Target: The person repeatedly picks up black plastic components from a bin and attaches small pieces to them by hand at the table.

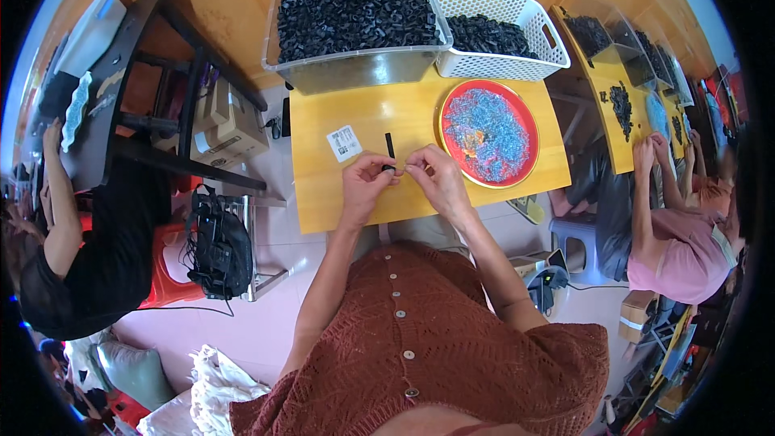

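Over the near part of the yellow table (323,202), my left hand (366,184) pinches a small black plastic piece (388,168). Close beside it, my right hand (441,181) has its thumb and fingertips pressed together; whatever they hold is too small to make out. A short black strip (389,144) lies just beyond the fingertips. To its left is a white printed label card (344,144). The red round tray (529,117), right of my right hand, contains many tiny shiny bluish and silvery bits, with some orange ones among them.
At the table's back stand a clear bin (355,73) heaped with black pieces and a white perforated basket (500,64) holding more. People sit at a dark table (121,89) on the left and a yellow table (617,145) on the right. A black bag (218,242) hangs at lower left.
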Action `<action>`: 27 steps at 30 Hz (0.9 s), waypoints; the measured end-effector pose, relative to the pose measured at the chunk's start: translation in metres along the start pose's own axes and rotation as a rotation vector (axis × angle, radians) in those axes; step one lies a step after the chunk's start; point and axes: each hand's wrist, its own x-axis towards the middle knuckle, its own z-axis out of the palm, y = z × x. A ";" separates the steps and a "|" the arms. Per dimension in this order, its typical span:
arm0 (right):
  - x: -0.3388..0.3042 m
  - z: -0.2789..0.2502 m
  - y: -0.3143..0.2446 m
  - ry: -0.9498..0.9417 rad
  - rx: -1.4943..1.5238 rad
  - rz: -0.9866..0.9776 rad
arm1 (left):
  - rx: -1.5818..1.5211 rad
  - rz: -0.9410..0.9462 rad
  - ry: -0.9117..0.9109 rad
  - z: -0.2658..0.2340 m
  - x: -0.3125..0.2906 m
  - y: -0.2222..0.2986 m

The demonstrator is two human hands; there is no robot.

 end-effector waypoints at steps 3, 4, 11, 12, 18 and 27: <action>0.002 -0.002 0.003 -0.004 -0.011 -0.026 | 0.266 0.078 0.015 0.004 0.001 0.002; 0.003 -0.002 0.004 -0.002 -0.010 -0.023 | 0.267 0.076 0.013 0.006 0.001 0.003; 0.005 0.001 0.011 -0.043 0.028 -0.035 | 0.473 0.182 -0.005 0.010 -0.002 0.000; 0.005 0.000 0.010 -0.059 0.002 -0.043 | 0.473 0.178 -0.007 0.009 -0.002 -0.001; 0.005 -0.001 0.006 -0.054 0.051 0.015 | 0.371 0.173 0.005 0.010 -0.004 0.000; 0.009 -0.001 0.003 -0.087 -0.047 -0.074 | 0.320 0.080 0.034 0.005 0.000 -0.006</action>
